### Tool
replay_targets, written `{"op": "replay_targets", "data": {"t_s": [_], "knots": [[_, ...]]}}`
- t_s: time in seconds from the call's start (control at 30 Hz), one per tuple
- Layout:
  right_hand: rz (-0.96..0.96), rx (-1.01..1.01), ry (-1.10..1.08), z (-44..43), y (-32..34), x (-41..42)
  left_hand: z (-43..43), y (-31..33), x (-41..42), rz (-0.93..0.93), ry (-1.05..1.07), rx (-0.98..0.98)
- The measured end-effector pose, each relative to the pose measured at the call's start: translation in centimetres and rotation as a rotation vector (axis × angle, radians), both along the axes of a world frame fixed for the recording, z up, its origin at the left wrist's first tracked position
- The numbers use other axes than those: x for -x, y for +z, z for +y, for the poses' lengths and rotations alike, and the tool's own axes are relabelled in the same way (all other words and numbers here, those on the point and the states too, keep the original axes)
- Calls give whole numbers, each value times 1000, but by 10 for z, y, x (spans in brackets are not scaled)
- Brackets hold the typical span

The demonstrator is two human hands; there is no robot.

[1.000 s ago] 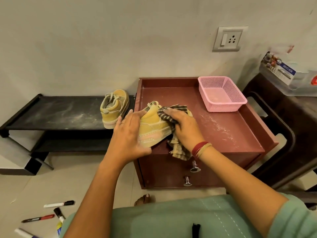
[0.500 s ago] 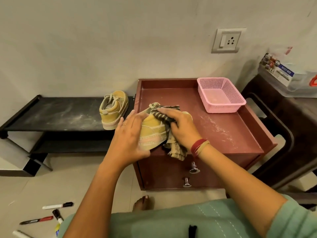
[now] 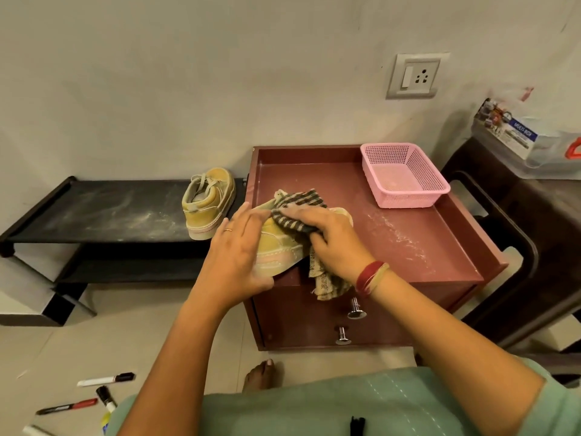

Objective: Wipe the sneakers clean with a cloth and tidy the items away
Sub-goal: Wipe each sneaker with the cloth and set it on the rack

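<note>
Left hand holding sneaker, right hand gripping cloth against it

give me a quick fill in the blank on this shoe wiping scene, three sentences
1. The right hand presses a cloth patterned in ____ on the sneaker that the left hand holds.
2. The other sneaker stands on the ____ shelf.
3. The basket on the cabinet is ____.
Missing words: stripes; black; pink.

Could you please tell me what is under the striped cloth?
The yellow sneaker lies under the striped cloth, held by the left hand; the right hand grips the cloth on top. The sneaker's upper beneath is hidden.
</note>
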State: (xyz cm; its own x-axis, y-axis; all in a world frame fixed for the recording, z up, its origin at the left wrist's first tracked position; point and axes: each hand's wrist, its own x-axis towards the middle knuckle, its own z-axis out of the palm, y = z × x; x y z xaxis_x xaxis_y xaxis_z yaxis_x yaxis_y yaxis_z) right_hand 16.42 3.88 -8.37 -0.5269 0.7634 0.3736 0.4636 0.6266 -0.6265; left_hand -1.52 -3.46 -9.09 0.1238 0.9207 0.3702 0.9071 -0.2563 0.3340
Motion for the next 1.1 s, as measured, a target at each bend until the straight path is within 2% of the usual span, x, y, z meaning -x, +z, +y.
{"op": "replay_targets", "data": {"t_s": [0.07,0.17,0.33,0.47,0.6,0.73,0.77,0.9,1.07,1.1], "knots": [[-51,-44,-24,8,-5,-8,0,2,1,-7,3,10],[-153,-33,-228,27,-11,-23,0,3,-2,16,0,14],[-143,-34,54,1,-10,-17,1,7,2,-81,43,41],[-170,-38,-181,16,-12,-23,0,6,1,-85,30,35],[-220,-47,-34,0,-9,-22,0,6,4,-89,33,37],[-248,-9,-333,27,-19,-37,0,8,2,-118,8,39],[-232,14,-341,29,-19,-37,0,8,2,-118,9,40],[-162,-2,-116,7,-12,-25,0,8,1,-101,53,84],[-130,41,-379,30,-23,-32,1,4,-11,-47,138,106],[-131,48,-379,30,-22,-32,2,3,-13,-56,149,102]]}}
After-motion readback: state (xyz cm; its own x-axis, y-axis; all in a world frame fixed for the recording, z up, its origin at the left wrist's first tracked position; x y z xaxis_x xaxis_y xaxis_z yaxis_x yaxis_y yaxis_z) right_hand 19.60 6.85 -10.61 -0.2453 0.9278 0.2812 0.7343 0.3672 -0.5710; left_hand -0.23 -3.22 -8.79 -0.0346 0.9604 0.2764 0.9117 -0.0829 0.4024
